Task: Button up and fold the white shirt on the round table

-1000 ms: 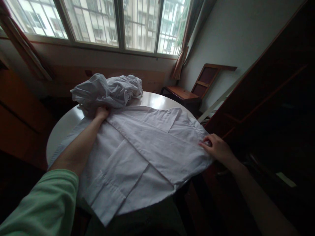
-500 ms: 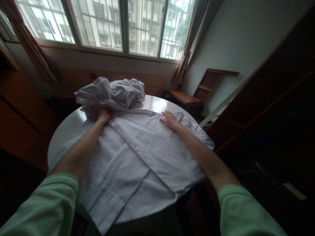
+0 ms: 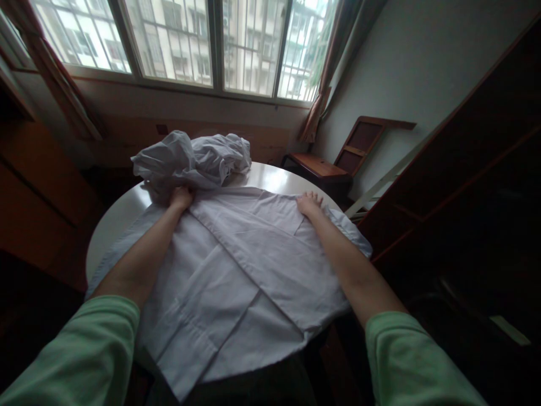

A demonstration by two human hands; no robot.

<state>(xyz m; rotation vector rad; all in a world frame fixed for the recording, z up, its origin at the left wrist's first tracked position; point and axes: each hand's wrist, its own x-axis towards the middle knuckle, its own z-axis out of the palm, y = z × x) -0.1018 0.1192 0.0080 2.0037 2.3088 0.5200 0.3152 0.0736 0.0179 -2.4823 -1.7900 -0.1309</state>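
Note:
A white garment [image 3: 262, 265] that looks like a long coat lies spread over a round table, with a patch pocket at its far right. Its near edge hangs over the table's front, and a sleeve-like strip points down at the lower left. At the far left edge of the cloth, my left hand [image 3: 181, 197] is closed on the fabric, its fingertips partly hidden. My right hand [image 3: 310, 204] rests with fingers spread on the far right part, near the pocket. Just beyond my left hand sits a crumpled heap of white cloth [image 3: 198, 158].
The round white table [image 3: 273, 176] shows its glossy rim at the back and left. A wooden chair [image 3: 321, 164] stands beyond it at the right. Dark wooden furniture [image 3: 456, 186] flanks the right side, and an orange-brown cabinet [image 3: 34, 180] the left. A barred window [image 3: 249, 51] lies ahead.
My right hand has slid right across the garment, from the pocket area toward the far right edge, and its fingers have spread. My left hand stays in place on the cloth.

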